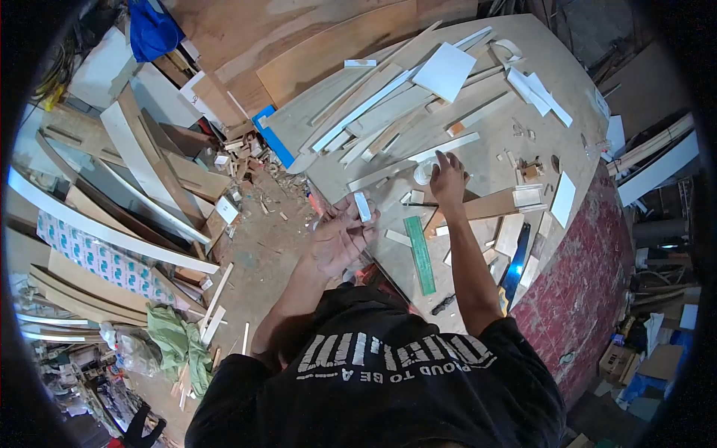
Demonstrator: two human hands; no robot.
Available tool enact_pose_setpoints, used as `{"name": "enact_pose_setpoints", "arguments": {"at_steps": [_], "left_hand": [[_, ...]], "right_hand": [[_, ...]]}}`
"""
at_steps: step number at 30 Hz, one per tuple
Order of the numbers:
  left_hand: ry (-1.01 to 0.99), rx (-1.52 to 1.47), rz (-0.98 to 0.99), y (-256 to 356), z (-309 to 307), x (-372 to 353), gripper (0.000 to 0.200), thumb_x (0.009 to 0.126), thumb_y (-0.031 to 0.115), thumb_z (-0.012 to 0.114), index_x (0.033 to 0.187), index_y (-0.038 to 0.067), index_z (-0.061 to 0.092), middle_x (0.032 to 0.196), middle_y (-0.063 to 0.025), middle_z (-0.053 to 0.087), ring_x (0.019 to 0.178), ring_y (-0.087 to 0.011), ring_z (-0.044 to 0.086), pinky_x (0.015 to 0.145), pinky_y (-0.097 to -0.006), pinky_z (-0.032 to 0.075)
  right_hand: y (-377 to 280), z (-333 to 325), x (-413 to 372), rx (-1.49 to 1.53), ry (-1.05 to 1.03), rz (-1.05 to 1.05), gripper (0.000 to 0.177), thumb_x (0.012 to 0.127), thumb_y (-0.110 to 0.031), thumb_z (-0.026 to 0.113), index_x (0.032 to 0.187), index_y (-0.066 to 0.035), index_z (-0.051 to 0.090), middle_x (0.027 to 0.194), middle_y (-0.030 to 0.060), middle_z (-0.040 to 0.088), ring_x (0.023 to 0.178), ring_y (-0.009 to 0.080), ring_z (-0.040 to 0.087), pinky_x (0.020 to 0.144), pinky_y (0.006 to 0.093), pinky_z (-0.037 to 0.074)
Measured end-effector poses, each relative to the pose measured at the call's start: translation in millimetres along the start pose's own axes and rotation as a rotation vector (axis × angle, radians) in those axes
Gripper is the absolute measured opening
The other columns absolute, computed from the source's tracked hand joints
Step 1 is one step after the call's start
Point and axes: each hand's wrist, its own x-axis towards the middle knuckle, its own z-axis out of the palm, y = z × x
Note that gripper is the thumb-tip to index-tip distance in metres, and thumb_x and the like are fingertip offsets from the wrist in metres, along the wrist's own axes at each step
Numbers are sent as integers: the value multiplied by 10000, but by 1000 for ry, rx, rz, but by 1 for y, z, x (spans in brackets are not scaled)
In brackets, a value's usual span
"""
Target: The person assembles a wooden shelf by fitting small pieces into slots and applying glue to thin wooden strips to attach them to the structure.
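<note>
Left grip (343,237) holds the small white block (362,207), best pinched by its edges; right grip (449,184), fingers apart, is beside the round container (423,173), beyond the green ruler (420,255).

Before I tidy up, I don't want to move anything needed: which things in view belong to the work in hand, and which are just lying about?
Apparently in use:
small white-faced piece, in the left hand
round dish, by the right hand

Probably just lying about:
green strip
square white panel
blue bag

Black shirt (426,396) runs off the bottom edge.
</note>
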Motion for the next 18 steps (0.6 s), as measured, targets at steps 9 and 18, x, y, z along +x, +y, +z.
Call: {"name": "enact_pose_setpoints", "arguments": {"at_steps": [9, 18], "left_hand": [[-240, 128, -57, -33, 23, 34, 512, 938, 146, 677, 1400, 57, 476, 1071, -98, 640, 1017, -219, 558, 819, -357, 487], [-218, 148, -268, -100, 64, 51, 424, 935, 141, 692, 1332, 114, 544, 1166, -42, 672, 1011, -149, 648, 801, -325, 517]], "right_hand": [[-64, -179, -66, 1176, -210, -188, 492, 962, -131, 566, 1451, -120, 518, 1545, 167, 409, 1471, 327, 299, 1203, 472, 206], [-24, -205, -117, 1049, -135, -85, 585, 958, -43, 530, 1498, -261, 478, 1629, 183, 230, 1481, 374, 268, 1187, 488, 230]]}}
